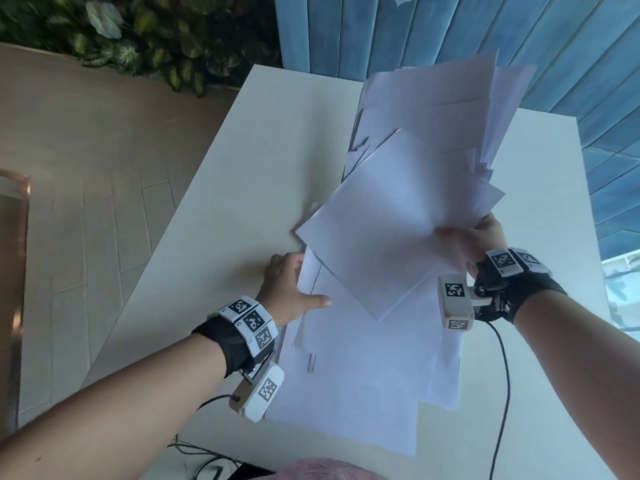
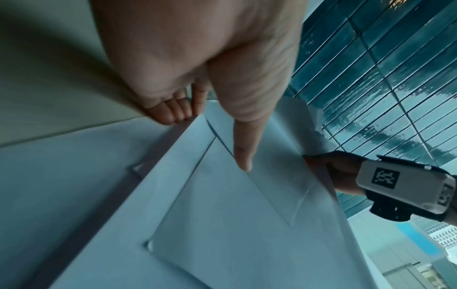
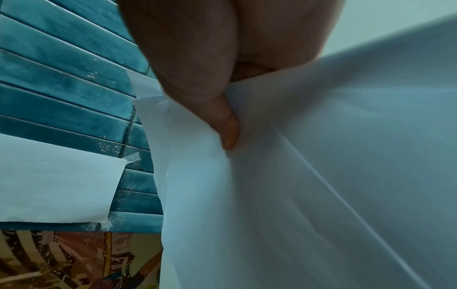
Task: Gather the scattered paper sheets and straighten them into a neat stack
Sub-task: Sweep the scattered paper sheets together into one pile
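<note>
Several white paper sheets [image 1: 363, 375] lie overlapping and askew on the white table [image 1: 225, 202]. My right hand [image 1: 485, 233] pinches a fanned bundle of sheets [image 1: 398, 220] by its right edge and holds it raised over the table, its far end tilted toward the wall. In the right wrist view the thumb [image 3: 230, 133] presses into the bundle [image 3: 296, 176]. My left hand [image 1: 294, 285] is at the left edge of the lying sheets. Its thumb [image 2: 243, 156] rests on top of them and its fingers [image 2: 173, 117] curl at their edge.
A blue tiled wall [image 1: 381, 29] runs behind the table, with green plants [image 1: 138, 36] at the back left. Tiled floor lies to the left. Black cables [image 1: 207, 459] hang at the table's near edge. A sheet is taped to the wall [image 3: 56, 181].
</note>
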A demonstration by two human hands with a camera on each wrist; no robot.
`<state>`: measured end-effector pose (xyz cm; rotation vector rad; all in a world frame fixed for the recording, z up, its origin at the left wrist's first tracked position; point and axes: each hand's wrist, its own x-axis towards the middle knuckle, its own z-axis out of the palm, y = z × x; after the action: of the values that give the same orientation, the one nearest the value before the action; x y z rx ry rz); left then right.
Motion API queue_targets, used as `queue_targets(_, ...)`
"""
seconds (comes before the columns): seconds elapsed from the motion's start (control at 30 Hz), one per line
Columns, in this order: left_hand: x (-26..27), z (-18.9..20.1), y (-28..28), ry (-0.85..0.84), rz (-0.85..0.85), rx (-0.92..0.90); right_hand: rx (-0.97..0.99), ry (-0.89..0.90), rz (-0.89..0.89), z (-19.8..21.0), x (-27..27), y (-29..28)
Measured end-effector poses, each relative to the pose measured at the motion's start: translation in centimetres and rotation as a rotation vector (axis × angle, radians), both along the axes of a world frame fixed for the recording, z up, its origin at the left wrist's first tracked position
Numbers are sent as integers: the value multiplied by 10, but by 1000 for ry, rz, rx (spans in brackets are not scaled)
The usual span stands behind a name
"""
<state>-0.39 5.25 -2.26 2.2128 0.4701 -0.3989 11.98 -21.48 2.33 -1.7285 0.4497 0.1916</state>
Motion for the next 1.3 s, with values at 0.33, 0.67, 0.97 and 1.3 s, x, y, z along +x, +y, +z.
queue_targets(0.33,11,-2,12,42,-98,323,15,18,1,-1,10,-25)
queue_targets(0.67,40,3,2,63,96,-194,75,53,-15,-2,25,-31)
queue_targets(0.97,63,-1,-4,135,212,-370,49,145,44,-23,34,-41)
queue_targets(1.3,59,-12,-2,-28,291,-327,-3,369,116,-53,33,-54)
